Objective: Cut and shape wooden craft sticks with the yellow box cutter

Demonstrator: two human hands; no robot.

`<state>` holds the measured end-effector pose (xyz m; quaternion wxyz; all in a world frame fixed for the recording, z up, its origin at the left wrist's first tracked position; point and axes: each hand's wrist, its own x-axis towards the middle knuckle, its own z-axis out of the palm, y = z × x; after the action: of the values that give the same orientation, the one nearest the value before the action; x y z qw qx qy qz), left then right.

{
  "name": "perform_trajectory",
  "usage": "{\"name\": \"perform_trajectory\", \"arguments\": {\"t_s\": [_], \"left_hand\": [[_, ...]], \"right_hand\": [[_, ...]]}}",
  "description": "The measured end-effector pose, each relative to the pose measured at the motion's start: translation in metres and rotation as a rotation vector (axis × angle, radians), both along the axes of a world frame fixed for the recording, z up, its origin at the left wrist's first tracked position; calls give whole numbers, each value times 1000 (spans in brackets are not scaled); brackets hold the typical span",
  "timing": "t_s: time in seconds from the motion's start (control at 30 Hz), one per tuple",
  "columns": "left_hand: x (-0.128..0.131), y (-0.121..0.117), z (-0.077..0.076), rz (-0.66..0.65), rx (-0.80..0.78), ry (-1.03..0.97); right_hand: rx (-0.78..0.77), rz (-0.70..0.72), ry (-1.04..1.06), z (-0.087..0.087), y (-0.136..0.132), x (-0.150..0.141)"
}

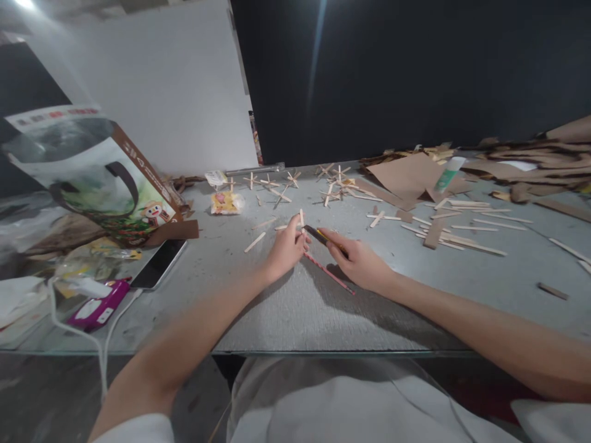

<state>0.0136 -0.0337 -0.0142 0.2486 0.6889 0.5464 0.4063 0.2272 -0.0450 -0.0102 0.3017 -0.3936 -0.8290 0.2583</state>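
Note:
My left hand (pixel 287 247) rests on the grey table (pixel 286 307), its fingers pinched on a short wooden stick (pixel 301 217) held upright. My right hand (pixel 357 261) lies just to its right, closed around a black and yellow utility knife (pixel 323 237) whose tip points at the stick. A pink pencil (pixel 330 274) lies on the table between and under the two hands. A few loose sticks (pixel 255 242) lie left of my left hand.
Several stick crosses (pixel 332 181) and cardboard scraps (pixel 406 178) lie at the back, long sticks (pixel 462 237) and a glue tube (pixel 449 173) to the right. At left stand a printed box (pixel 92 172), a phone (pixel 159 263), a pink pack (pixel 96 307) and a white cable.

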Motion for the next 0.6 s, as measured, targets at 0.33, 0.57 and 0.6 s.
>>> {"name": "perform_trajectory", "arguments": {"t_s": [0.33, 0.57, 0.6], "left_hand": [[0, 0, -3, 5, 60, 36], [4, -5, 4, 34, 60, 25], [4, -6, 4, 35, 67, 21]], "right_hand": [[32, 7, 20, -1, 0, 2], [18, -3, 24, 4, -4, 1], [12, 2, 22, 5, -4, 1]]}}
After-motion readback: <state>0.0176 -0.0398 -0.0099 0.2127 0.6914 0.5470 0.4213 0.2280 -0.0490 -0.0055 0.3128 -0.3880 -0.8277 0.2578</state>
